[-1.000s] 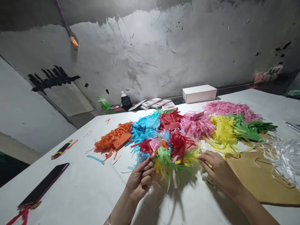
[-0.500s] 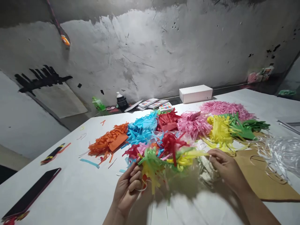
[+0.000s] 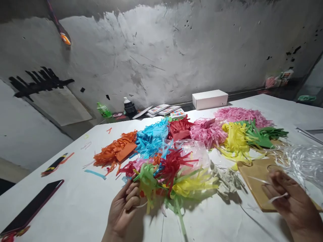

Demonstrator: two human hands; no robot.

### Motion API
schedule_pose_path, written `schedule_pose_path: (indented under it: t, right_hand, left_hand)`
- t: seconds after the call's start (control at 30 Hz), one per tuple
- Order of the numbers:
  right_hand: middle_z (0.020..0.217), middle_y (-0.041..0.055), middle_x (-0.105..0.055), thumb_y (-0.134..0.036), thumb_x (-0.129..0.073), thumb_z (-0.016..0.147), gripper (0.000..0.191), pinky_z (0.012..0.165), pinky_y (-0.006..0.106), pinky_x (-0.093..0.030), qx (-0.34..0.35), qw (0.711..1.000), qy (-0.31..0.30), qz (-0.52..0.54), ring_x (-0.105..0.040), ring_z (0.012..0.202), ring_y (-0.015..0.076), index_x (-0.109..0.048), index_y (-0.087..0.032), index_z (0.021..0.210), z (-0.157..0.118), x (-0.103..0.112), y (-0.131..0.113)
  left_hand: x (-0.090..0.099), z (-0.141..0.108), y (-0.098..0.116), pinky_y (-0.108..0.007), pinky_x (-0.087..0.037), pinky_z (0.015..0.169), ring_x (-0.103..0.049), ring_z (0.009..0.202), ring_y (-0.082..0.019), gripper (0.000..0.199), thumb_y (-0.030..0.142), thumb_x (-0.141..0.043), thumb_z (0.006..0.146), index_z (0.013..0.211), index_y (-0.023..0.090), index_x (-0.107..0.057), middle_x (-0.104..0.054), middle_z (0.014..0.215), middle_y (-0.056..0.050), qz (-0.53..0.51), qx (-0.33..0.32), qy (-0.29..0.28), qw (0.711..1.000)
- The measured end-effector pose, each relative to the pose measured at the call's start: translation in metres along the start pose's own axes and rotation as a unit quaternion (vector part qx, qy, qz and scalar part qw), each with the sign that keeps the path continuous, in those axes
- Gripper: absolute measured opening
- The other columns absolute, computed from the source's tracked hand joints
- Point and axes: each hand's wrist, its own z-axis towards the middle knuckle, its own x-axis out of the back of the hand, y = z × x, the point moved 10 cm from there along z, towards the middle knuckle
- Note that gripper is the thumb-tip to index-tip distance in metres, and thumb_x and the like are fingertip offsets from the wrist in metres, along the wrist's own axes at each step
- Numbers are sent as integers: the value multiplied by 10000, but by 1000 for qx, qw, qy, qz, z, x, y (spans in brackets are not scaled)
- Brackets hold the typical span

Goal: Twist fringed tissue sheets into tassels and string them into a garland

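The right hand (image 3: 286,198) has swung outward, pinching white string (image 3: 259,180); the left hand (image 3: 126,203) pinches the garland (image 3: 174,164). Tabletop (image 3: 209,220) spreads between them, left edge well away.

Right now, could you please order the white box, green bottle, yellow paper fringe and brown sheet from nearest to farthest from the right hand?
1. Brown sheet, right by the right hand.
2. Yellow paper fringe, ahead and left.
3. White box, left, farther back.
4. Green bottle, far back left.
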Motion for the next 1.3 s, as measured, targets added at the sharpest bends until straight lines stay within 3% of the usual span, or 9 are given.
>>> schedule_pose_path:
  t: [0.13,0.23,0.33,0.47,0.63,0.8,1.07,1.2,1.3]
  right_hand:
    - [615,5,-445,-474,-620,877,200,465,391,-364,17,982,159,-98,-465,491,167,-580,-281,844,4,44,-2]
    - [995,166,-612,-310,-668,830,258,798,554,-439,143,945,191,-223,-603,902,330,-615,-214,1064,-3,29,-26]
    - [1025,136,-676,-217,-536,894,182,958,531,-433,293,901,30,-317,-613,1012,315,-671,-202,1015,-14,-49,-46]
    - [1088,74,-706,-130,-499,891,275,1010,449,-438,316,879,-181,-306,-616,1064,245,-693,-231,1056,-20,-148,-39]
    - [732,39,-673,-156,-514,898,237,954,452,-460,261,868,-333,-259,-632,776,208,-679,-212,738,-15,-203,-29]
    - [583,-15,-543,-456,-438,1006,396,487,262,-438,179,901,-364,-152,-529,503,137,-646,-221,765,-11,-161,-44]
    - [545,-92,-166,-466,-313,1018,398,488,368,-339,176,976,-62,-108,-232,395,94,-398,-278,678,60,-51,-59]
    - [711,62,-536,-364,-549,912,185,713,487,-397,223,946,1,-237,-523,657,216,-642,-209,870,60,-50,-49]
    - [1034,149,-645,-267,-556,881,216,919,538,-375,275,909,-72,-305,-578,963,310,-692,-186,1029,30,-89,-42]
  left_hand:
    - [10,-1,4,-166,-130,291,-223,337,-43,379,217,-133,1092,765,226,-324,-325,554,98,4,-13,20,1000]
    - [15,0,3,-174,-132,296,-211,343,-41,372,202,-164,1092,757,226,-323,-341,565,96,7,-18,31,999]
    - [16,3,1,-177,-126,298,-218,346,-43,369,170,-172,1087,764,219,-345,-341,568,93,10,-22,31,999]
    - [12,5,-1,-172,-134,289,-239,339,-42,385,177,-142,1088,772,217,-357,-338,565,94,15,-29,24,999]
    - [7,2,2,-172,-154,281,-242,328,-42,387,181,-144,1090,750,229,-323,-346,552,96,18,-37,24,999]
    - [0,-2,16,-155,-156,273,-251,326,-39,391,189,-158,1089,742,222,-335,-338,556,93,35,-49,25,998]
    - [8,-10,20,-88,-157,260,-289,321,-15,305,175,-270,1072,945,139,-546,-304,594,93,160,-19,101,982]
    - [18,-12,25,-87,-159,266,-295,319,-4,320,174,-294,1067,927,113,-575,-312,603,92,185,-35,116,975]
    - [26,-11,23,-90,-154,276,-293,309,4,330,185,-304,1067,907,106,-582,-318,597,94,196,-32,121,973]
